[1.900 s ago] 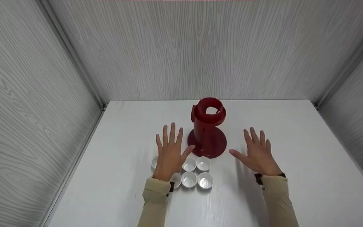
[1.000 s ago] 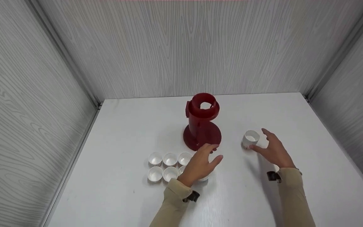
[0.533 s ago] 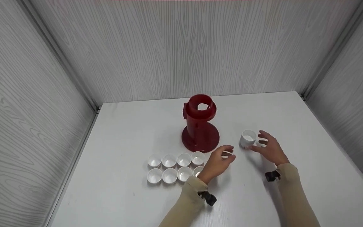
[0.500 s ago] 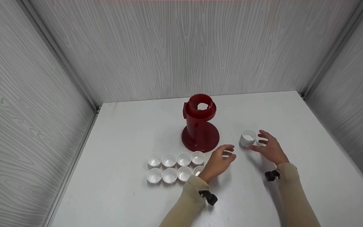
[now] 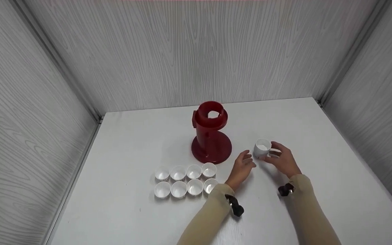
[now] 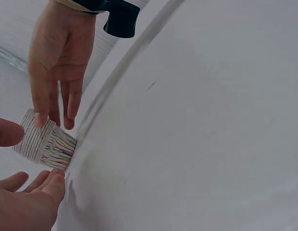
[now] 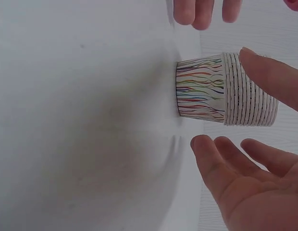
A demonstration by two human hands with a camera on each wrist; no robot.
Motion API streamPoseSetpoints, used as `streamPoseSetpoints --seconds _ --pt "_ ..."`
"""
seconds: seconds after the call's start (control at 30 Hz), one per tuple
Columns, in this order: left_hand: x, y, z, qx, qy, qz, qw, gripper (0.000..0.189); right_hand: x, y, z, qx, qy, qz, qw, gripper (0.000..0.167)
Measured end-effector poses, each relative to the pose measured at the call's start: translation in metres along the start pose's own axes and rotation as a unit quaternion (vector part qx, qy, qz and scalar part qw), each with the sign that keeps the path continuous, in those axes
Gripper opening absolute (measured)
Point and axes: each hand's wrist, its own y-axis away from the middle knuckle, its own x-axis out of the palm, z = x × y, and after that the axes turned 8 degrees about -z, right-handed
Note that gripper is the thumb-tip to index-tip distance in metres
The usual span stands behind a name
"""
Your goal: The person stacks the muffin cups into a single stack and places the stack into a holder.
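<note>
A stack of nested paper cups (image 5: pixel 261 152) stands upright on the white table, right of centre. Wavy coloured lines show on its lowest cup in the right wrist view. My right hand (image 5: pixel 282 162) is at the stack's right side. Its thumb (image 7: pixel 269 77) overlaps the rims, while the other fingers (image 7: pixel 211 161) curve loosely below them, with a gap to the stack. From the left, my left hand (image 5: pixel 241 170) comes close, fingers loosely bent and nothing in its grasp. In the left wrist view its fingertips (image 6: pixel 55 178) lie right at the stack's base.
Several white paper cups (image 5: pixel 179 189) stand in two rows at the left, partly beside my left sleeve. Behind them is a red stand (image 5: pixel 213 149) with a round base and a ring on top. Grey wood-grain walls (image 5: pixel 196 51) enclose the table's back and sides.
Both hands were spread flat; they have turned inward with bent fingers. My left hand has moved right from over the cups to near the stack. The right hand has closed in slightly around it.
</note>
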Motion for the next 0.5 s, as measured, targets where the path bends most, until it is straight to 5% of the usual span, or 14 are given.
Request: streamPoseSetpoints --seconds 0.2,0.5 --pt "0.003 -0.009 -0.001 -0.039 0.022 0.015 0.9989 0.08 0.008 0.001 0.003 -0.012 -0.028 0.006 0.9995 0.077" --pt "0.005 -0.011 -0.004 -0.028 0.015 0.048 0.9983 0.083 0.014 -0.004 0.006 -0.024 -0.022 0.001 0.9995 0.069"
